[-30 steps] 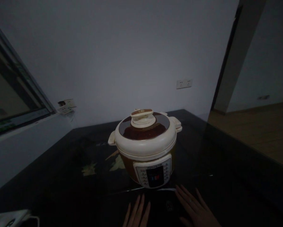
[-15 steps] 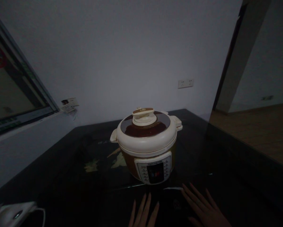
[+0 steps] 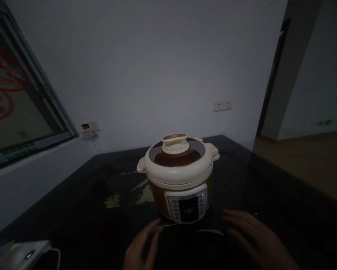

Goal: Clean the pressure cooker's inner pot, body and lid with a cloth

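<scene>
An electric pressure cooker [image 3: 179, 176] stands upright on a glossy black table [image 3: 81, 210]. Its cream lid has a dark brown top and a knob handle [image 3: 174, 142], and the front carries a control panel [image 3: 188, 207] with a dark display. My left hand [image 3: 142, 245] is in front of the cooker and a little left, fingers apart, holding nothing. To the right of the panel is my right hand [image 3: 254, 236], empty, thumb and fingers spread, blurred by motion. Neither hand touches the cooker.
At the lower left lies a white device [image 3: 24, 253] with a cable. A wall socket [image 3: 223, 105] is behind the table, with more sockets [image 3: 90, 129] by the window [image 3: 30, 97]. Leaf patterns [image 3: 112, 200] decorate the tabletop. Wooden floor [image 3: 303, 161] shows at right.
Both hands have lifted from lying spread near the table's front and moved apart, left hand leftward, right hand slightly up and right. The view has tilted and shifted a little; the cooker stands as before.
</scene>
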Motion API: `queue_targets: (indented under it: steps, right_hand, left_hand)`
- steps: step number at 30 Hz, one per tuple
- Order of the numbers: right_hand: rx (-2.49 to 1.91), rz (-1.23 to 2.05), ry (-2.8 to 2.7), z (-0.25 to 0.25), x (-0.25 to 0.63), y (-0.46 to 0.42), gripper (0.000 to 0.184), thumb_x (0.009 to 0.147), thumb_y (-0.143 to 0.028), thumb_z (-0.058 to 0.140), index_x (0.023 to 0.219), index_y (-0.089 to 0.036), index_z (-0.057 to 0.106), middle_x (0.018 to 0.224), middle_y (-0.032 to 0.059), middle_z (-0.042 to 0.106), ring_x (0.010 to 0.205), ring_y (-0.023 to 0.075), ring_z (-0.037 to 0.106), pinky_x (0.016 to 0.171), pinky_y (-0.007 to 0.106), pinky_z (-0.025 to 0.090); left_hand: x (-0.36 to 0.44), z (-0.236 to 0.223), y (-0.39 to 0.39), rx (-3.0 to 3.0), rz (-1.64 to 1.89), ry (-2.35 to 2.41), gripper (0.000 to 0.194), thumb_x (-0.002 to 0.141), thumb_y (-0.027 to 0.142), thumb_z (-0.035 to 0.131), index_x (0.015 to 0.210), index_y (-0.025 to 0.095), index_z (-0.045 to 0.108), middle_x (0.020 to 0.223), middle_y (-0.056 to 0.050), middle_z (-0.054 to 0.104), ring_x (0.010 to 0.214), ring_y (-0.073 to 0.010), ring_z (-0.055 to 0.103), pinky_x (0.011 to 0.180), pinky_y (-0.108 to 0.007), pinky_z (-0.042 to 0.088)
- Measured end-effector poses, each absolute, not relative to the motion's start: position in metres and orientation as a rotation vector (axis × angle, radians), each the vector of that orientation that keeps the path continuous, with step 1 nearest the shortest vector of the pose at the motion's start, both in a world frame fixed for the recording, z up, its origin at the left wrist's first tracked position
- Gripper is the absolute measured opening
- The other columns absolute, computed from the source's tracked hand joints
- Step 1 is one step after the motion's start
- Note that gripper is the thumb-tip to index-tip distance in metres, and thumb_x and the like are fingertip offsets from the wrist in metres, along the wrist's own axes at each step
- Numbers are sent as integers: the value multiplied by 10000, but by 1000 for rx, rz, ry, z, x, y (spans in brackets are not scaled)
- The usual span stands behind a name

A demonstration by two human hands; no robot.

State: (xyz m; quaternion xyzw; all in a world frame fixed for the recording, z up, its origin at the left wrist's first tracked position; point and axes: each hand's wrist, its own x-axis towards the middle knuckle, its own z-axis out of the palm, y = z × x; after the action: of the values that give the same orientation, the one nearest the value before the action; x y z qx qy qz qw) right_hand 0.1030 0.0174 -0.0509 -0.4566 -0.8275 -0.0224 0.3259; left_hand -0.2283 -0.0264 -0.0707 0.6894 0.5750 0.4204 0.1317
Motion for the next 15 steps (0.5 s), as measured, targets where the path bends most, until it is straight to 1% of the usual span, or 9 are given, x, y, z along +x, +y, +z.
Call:
queue_targets:
  steps: [1, 3, 4, 7, 9, 10, 11, 13, 15]
  right_hand:
    - [-1109, -41, -2144, -31, 100, 22, 234, 921, -306, 526, 1062, -259, 707, 1051, 42, 744, 924, 177, 721, 791, 281, 609]
    - [-924, -30, -2127, 12, 90, 32, 192, 927, -277, 524, 1018, -248, 691, 958, 28, 748, 874, 153, 713, 751, 251, 597]
    - [-847, -55, -2115, 33, 84, 38, 175, 929, -262, 527, 1007, -236, 681, 923, 27, 741, 851, 144, 704, 736, 243, 587]
    - [-643, -158, -2137, 89, 59, 63, 176, 942, -265, 531, 1033, -183, 657, 939, 60, 722, 893, 160, 672, 787, 288, 553]
    - [-589, -266, -2166, 117, 39, 87, 198, 950, -282, 519, 1035, -169, 657, 975, 83, 709, 928, 192, 651, 817, 339, 530]
    - [-577, -329, -2185, 128, 30, 101, 213, 950, -294, 519, 1045, -165, 659, 964, 89, 706, 918, 206, 644, 800, 349, 526]
    - [-582, -389, -2211, 137, 20, 116, 243, 952, -302, 515, 1100, -164, 650, 986, 97, 700, 937, 219, 634, 807, 360, 518]
    - [-618, -474, -2310, 148, 4, 146, 319, 957, -345, 508, 1189, -159, 623, 1092, 121, 676, 1013, 246, 604, 864, 389, 491]
    - [-661, -509, -2414, 155, -7, 173, 412, 959, -389, 502, 1288, -149, 568, 1217, 146, 629, 1076, 258, 577, 892, 384, 468]
  left_hand:
    - [-231, -52, -20, 1857, 1337, 1692, 290, 934, 354, 481, 1130, 247, 666, 1015, -42, 756, 959, -192, 707, 874, -296, 551]
    - [-232, -18, -3, 1630, 1655, 1716, 265, 912, 400, 513, 1015, 227, 685, 960, -40, 750, 959, -199, 690, 885, -305, 532]
    - [-231, -5, 8, 1536, 1780, 1681, 259, 904, 405, 524, 990, 220, 683, 962, -40, 740, 974, -201, 675, 890, -308, 520]
    - [-232, 22, 48, 1370, 2147, 1501, 213, 887, 369, 540, 923, 210, 676, 932, -24, 701, 924, -177, 647, 863, -289, 486]
    - [-238, 29, 79, 1324, 2257, 1427, 176, 862, 321, 549, 895, 198, 669, 916, -23, 679, 916, -169, 624, 871, -288, 462]
    - [-243, 31, 94, 1269, 2284, 1396, 165, 841, 308, 558, 888, 191, 664, 922, -28, 673, 919, -172, 617, 879, -294, 456]
    - [-247, 32, 108, 1230, 2304, 1392, 167, 833, 302, 551, 901, 190, 656, 944, -32, 668, 940, -173, 611, 894, -300, 448]
    - [-254, 31, 132, 1181, 2297, 1390, 186, 822, 290, 536, 932, 186, 644, 995, -47, 660, 983, -179, 600, 914, -312, 439]
    - [-258, 26, 149, 1154, 2239, 1390, 217, 818, 293, 525, 967, 185, 641, 1037, -63, 658, 1001, -189, 600, 912, -328, 445]
